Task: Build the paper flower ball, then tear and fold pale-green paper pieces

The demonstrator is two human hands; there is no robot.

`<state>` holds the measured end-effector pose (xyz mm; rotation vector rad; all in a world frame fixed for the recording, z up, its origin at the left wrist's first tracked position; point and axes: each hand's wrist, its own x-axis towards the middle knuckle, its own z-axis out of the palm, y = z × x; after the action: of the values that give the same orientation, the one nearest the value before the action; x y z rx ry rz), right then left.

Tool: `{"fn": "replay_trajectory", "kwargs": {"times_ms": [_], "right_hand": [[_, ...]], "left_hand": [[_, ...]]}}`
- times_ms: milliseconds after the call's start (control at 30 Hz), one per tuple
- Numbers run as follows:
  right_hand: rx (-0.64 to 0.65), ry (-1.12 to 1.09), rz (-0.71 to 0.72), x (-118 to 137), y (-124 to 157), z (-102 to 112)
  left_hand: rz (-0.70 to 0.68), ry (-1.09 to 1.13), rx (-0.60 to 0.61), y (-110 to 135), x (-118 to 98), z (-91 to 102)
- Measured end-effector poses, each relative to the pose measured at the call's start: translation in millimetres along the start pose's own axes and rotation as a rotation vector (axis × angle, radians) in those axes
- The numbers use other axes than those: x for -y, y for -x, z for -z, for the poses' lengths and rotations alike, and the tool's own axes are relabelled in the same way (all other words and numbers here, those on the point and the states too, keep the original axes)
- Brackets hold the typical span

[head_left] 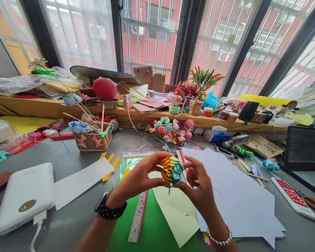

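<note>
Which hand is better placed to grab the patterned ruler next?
Probably the left hand: the patterned ruler lies just below it in the view, while the right hand is farther off. Both hold the folded-paper ball, so the right would have to support it alone.

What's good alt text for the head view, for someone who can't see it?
A left hand and right hand hold an orange, yellow and teal ball of overlapping pieces above a desk. Below are a ruler and pale-green paper, with white sheets at right. Behind, a cluttered ledge runs beneath windows.
</note>
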<state>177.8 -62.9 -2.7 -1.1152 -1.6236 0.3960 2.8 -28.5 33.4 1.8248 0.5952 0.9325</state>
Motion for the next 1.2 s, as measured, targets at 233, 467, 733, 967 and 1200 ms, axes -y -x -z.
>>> {"fn": "replay_trajectory", "kwargs": {"times_ms": [233, 467, 733, 967, 1200], "right_hand": [[0.088, 0.035, 0.076, 0.1, 0.5, 2.6], [0.074, 0.022, 0.024, 5.6, -0.8, 4.0], [0.086, -0.044, -0.011, 4.1, 0.7, 4.4], [0.101, -0.09, 0.0, 3.5, 1.5, 3.8], [0.076, -0.08, -0.003, 3.8, 1.3, 4.7]], "left_hand": [[0.002, -0.001, -0.01, -0.2, -0.9, -1.5], [-0.023, -0.001, -0.001, 0.4, -0.8, -3.2], [-0.001, -0.051, -0.02, 2.8, -0.4, 0.1], [-0.011, -0.075, -0.03, 1.7, -0.2, 6.2], [-0.043, -0.022, -0.02, 1.2, 1.9, -0.2]]}}
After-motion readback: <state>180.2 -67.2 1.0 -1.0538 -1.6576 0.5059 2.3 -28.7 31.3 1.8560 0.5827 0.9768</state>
